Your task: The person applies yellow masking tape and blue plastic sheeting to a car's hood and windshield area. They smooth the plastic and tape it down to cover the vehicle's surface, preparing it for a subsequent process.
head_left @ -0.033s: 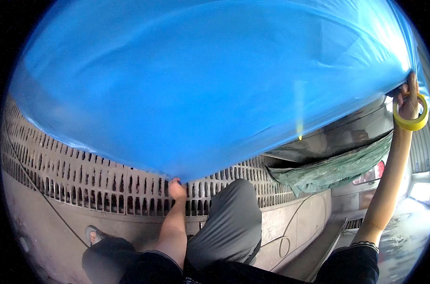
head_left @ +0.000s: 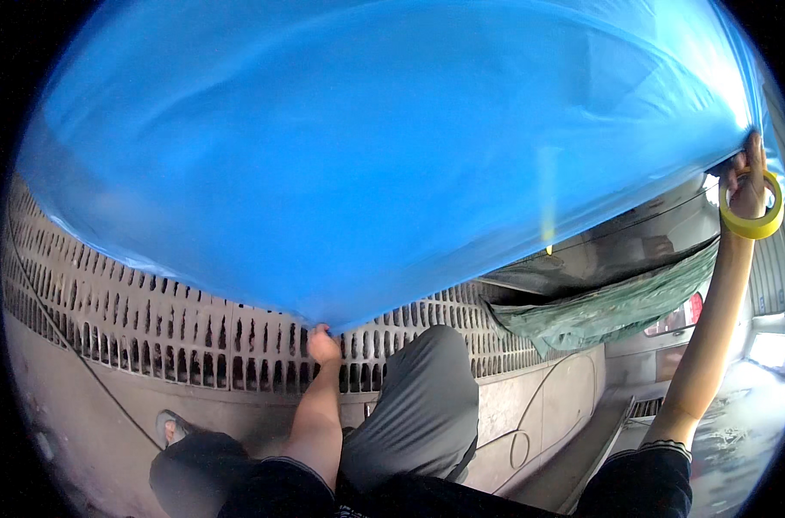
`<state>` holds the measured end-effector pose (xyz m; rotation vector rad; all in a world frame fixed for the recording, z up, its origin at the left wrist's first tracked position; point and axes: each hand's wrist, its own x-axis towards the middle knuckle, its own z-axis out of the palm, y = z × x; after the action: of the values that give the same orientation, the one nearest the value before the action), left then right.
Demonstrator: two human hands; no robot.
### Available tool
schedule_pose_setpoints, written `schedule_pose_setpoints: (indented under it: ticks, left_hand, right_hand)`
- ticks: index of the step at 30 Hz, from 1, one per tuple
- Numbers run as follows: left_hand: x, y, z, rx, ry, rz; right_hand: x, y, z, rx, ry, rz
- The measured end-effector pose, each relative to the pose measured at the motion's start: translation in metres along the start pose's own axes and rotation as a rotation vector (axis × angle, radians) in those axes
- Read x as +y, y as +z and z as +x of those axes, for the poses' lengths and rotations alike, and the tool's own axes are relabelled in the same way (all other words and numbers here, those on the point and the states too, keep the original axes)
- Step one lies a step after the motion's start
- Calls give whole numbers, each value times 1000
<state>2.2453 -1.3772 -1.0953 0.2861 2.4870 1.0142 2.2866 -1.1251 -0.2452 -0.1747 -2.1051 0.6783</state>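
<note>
A big sheet of blue plastic film (head_left: 384, 147) is spread wide and fills most of the view. My left hand (head_left: 323, 344) pinches its lower edge, low in the middle. My right hand (head_left: 746, 186) is raised at the far right and grips the film's corner. A yellow roll of tape (head_left: 755, 223) hangs around that hand. A short strip of yellow tape (head_left: 548, 233) shows through the film near its right edge.
A grey car body (head_left: 617, 250) lies under the film's right part, with green sheeting (head_left: 617, 306) and a red tail light (head_left: 681, 315). A slotted floor grating (head_left: 194, 332) runs across. My grey-trousered knee (head_left: 427, 406), my sandalled foot (head_left: 172, 425) and a thin cable (head_left: 530, 432) are below.
</note>
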Motion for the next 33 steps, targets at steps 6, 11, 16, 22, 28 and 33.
schedule_pose_setpoints:
  ticks: [6, 11, 16, 22, 28, 33]
  left_hand:
    - [-8, 22, -1, 98, 292, 176]
    - [-4, 13, -14, -18, 292, 214]
    - [-23, 15, 2, -121, 438, 473]
    - [0, 34, 25, -135, 539, 683]
    - [4, 75, 71, -107, 475, 936]
    - [35, 76, 88, -376, 530, 960]
  right_hand:
    - [-16, 15, 1, -40, -58, 6]
    - [-5, -4, 1, -115, -67, 56]
    - [17, -16, 6, -59, -154, 20]
    - [2, -23, 11, -230, -735, -888]
    - [2, -17, 29, -139, -387, -708]
    - [2, 1, 8, 44, -138, -320]
